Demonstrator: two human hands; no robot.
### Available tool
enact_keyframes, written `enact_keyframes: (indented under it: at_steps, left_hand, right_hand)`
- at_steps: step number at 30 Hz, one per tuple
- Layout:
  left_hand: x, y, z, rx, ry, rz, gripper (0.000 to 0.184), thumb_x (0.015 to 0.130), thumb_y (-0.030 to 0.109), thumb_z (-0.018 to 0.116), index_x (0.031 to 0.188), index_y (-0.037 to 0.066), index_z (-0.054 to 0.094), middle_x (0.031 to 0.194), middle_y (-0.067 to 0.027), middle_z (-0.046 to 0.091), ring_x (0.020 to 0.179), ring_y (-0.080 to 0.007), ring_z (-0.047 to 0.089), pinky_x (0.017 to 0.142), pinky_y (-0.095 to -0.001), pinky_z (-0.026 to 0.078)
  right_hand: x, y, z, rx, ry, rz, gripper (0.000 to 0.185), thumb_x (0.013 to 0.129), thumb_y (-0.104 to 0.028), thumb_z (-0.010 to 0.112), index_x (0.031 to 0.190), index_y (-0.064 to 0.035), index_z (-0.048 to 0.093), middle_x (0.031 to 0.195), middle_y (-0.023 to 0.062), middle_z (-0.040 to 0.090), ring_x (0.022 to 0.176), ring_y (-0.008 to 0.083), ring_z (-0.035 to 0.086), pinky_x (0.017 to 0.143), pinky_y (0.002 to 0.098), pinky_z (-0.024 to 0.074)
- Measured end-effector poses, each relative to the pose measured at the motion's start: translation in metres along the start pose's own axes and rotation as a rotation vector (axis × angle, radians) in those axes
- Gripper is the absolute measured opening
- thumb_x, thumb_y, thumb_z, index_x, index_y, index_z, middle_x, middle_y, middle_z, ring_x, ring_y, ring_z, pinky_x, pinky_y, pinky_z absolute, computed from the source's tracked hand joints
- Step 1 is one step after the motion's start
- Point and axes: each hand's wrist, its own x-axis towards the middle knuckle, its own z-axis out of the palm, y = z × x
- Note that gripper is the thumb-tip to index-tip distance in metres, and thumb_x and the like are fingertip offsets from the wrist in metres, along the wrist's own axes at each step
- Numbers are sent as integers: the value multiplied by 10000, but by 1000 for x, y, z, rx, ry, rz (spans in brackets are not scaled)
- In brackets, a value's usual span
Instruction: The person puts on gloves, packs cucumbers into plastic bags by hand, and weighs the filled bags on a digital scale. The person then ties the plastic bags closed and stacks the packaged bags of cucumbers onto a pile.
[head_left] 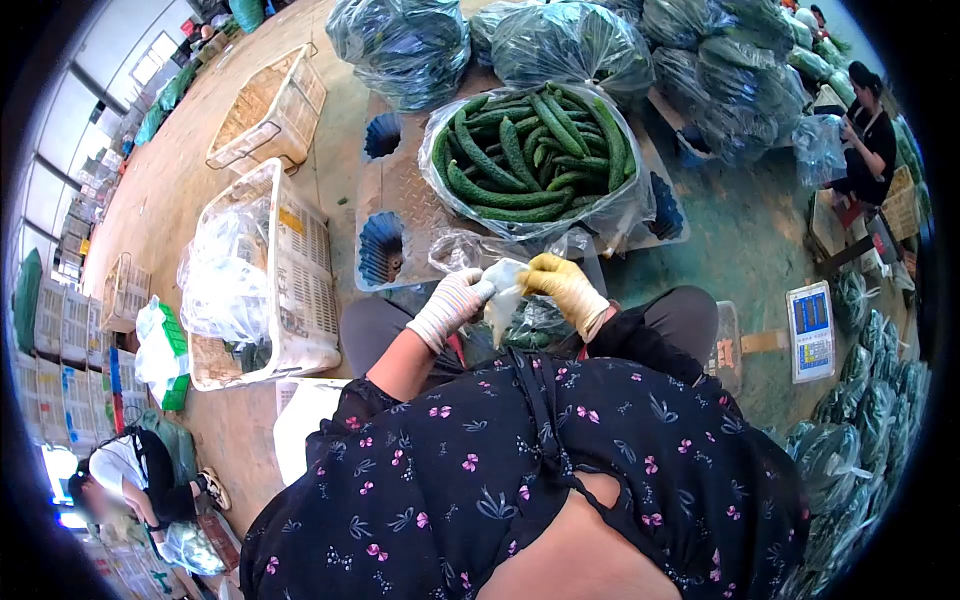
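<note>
My left hand [450, 308], in a white knit glove, has its fingers closed on a thin clear plastic bag [503, 290]. Facing it, my right hand [568, 290] in a yellowish glove pinches the same crumpled plastic. Both hands are close together above my lap. Below them, dark green produce [540, 325] shows partly through clear plastic. Just beyond my hands, a large open plastic bag [432, 165] full of long green cucumbers [535, 150] rests on a pallet [420, 190].
Filled plastic bags [570, 45] are piled at the back. On the left stand a white crate [305, 270] holding loose plastic bags and another crate [270, 105]. A digital scale [811, 330] lies right, near bagged produce [860, 400]. Other people [868, 140] sit right and bend over lower left.
</note>
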Motion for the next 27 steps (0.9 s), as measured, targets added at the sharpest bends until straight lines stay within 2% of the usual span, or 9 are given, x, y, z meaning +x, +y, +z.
enact_keyframes:
  at_steps: [2, 12, 14, 15, 16, 18, 20, 21, 27]
  left_hand:
    - [2, -2, 1, -41, -24, -30, 165, 808, 207, 568, 839, 47, 592, 587, -4, 499, 470, -98, 443, 432, -263, 361]
    - [4, -3, -6, -22, -18, -110, 264, 792, 283, 625, 882, 36, 602, 625, -27, 548, 510, -125, 493, 485, -291, 415]
    - [-3, 7, -3, 456, 257, 113, 330, 768, 313, 653, 904, 20, 584, 711, -93, 598, 614, -194, 568, 589, -324, 464]
    - [-9, 14, 1, 575, 362, 174, 361, 776, 288, 659, 964, -3, 559, 801, -132, 595, 768, -233, 592, 738, -319, 475]
    - [-16, 19, 7, 652, 503, 358, 343, 768, 236, 671, 990, 3, 552, 877, -133, 586, 796, -209, 589, 746, -315, 473]
    - [-25, 37, 21, 371, 499, 590, 302, 759, 232, 653, 952, 16, 566, 872, -174, 564, 794, -308, 580, 717, -375, 468]
    - [-18, 32, 32, 259, 358, 677, 281, 765, 190, 641, 954, 0, 555, 864, -181, 557, 789, -331, 568, 718, -395, 460]
    - [-10, 27, 35, 403, 355, 733, 283, 769, 200, 636, 947, -3, 552, 855, -176, 549, 776, -325, 560, 712, -389, 456]
    - [10, -7, 55, 385, 463, 533, 293, 803, 284, 627, 912, 24, 546, 790, -120, 560, 706, -236, 553, 673, -339, 454]
  right_hand:
    - [1, 1, 6, -345, -114, -51, 161, 792, -133, 661, 874, 0, 623, 786, 55, 638, 721, 125, 585, 691, 253, 462]
    - [3, -3, 2, -257, -152, 10, 171, 833, -174, 642, 832, -3, 642, 739, 36, 631, 665, 108, 565, 641, 252, 456]
    - [4, 2, 1, -200, -151, -23, 170, 846, -176, 629, 820, -8, 639, 731, 30, 628, 662, 102, 562, 638, 247, 452]
    - [4, 6, 2, -177, -136, -35, 176, 857, -181, 616, 805, -14, 636, 734, 26, 630, 660, 100, 561, 636, 244, 450]
    - [6, 11, 0, -165, -140, -30, 175, 863, -183, 606, 811, -18, 633, 743, 31, 633, 665, 106, 567, 643, 242, 452]
    - [4, 12, 4, -118, -109, -14, 165, 865, -179, 602, 839, -19, 630, 748, 37, 634, 676, 112, 577, 657, 240, 457]
    - [3, 15, 6, -108, -130, -55, 154, 854, -169, 609, 890, -19, 624, 800, 35, 638, 726, 112, 584, 692, 242, 465]
    - [4, 18, 10, -55, -102, -72, 156, 854, -168, 607, 899, -19, 625, 816, 30, 636, 740, 107, 580, 694, 243, 464]
    - [-2, 20, 11, 33, -38, -80, 144, 871, -173, 587, 909, -40, 626, 817, 2, 620, 742, 80, 555, 669, 228, 451]
